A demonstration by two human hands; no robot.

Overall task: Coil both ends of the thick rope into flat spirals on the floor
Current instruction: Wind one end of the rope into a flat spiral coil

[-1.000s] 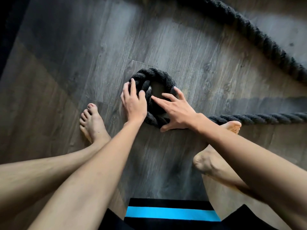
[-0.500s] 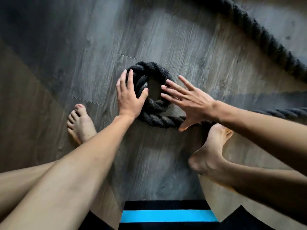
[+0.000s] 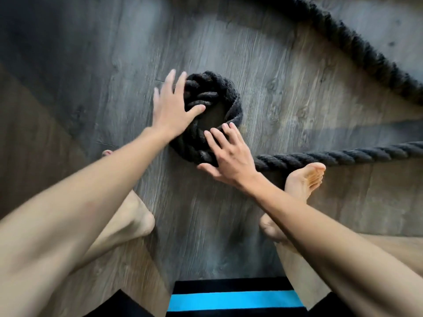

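While the left hand (image 3: 174, 110) lies open with straight, spread fingers against the left side of a small ring coiled in the thick rope (image 3: 232, 99), thumb reaching onto the inner turn, the right hand (image 3: 231, 154) presses its straight fingers on the ring's near side, gripping nothing. The ring sits about midway across the grey wooden floor (image 3: 297, 99), and from under the right hand the rope runs toward the floor's right edge, just beyond the toes of the bare right foot (image 3: 304, 181); another stretch crosses the far right corner.
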